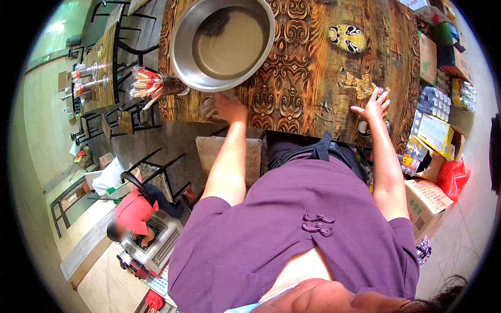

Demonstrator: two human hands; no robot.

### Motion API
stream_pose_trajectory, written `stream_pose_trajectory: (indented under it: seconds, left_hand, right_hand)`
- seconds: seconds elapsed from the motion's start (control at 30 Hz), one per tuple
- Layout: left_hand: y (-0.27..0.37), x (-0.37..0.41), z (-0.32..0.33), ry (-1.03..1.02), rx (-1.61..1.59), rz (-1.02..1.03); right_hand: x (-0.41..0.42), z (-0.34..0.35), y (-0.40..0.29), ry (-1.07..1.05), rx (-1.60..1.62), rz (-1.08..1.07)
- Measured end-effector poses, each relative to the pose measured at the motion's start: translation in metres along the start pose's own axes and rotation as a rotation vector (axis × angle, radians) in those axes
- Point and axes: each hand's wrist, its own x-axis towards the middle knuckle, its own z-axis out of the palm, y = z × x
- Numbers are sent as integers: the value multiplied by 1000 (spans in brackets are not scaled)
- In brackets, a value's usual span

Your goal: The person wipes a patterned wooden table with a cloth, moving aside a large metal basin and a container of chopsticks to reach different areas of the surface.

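Note:
A large round metal basin [181, 58] stands on the patterned wooden table [287, 90], with a layer of murky liquid [231, 47] in it. My left hand [231, 107] is blurred at the near edge of the table, just below the basin's rim. A greyish smear beside its fingers may be a cloth; the blur hides whether the hand grips it. My right hand [373, 107] rests at the right side of the tabletop, fingers spread and nothing in it. By its fingertips is a golden figure design [358, 83], and farther up a yellow painted mask design [347, 38].
A holder of wrapped chopsticks [148, 85] stands left of the basin. Cartons [426, 205] and packed bottles [433, 103] line the right side. A stool [231, 154] sits under the near edge. At lower left, a person in red [135, 211] bends over a white appliance [162, 238].

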Motion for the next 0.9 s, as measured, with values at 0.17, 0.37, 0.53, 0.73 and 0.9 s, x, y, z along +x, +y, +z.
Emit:
stream_pose_trajectory:
  seconds: [0.17, 0.37, 0.53, 0.73, 0.9]
  left_hand:
    - [162, -68, -48, -327, -537, 491]
    - [143, -108, -46, -582, -582, 889]
    - [34, -53, -53, -407, -71, 534]
    - [-42, -16, -12, -96, -170, 182]
    - [61, -79, -33, -281, -215, 383]
  right_hand:
    - [4, 2, 4, 19, -17, -21]
    - [7, 12, 13, 60, -27, -61]
    - [7, 15, 14, 70, -31, -52]
    - [8, 11, 9, 39, -28, -47]
    - [6, 7, 7, 30, -45, -23]
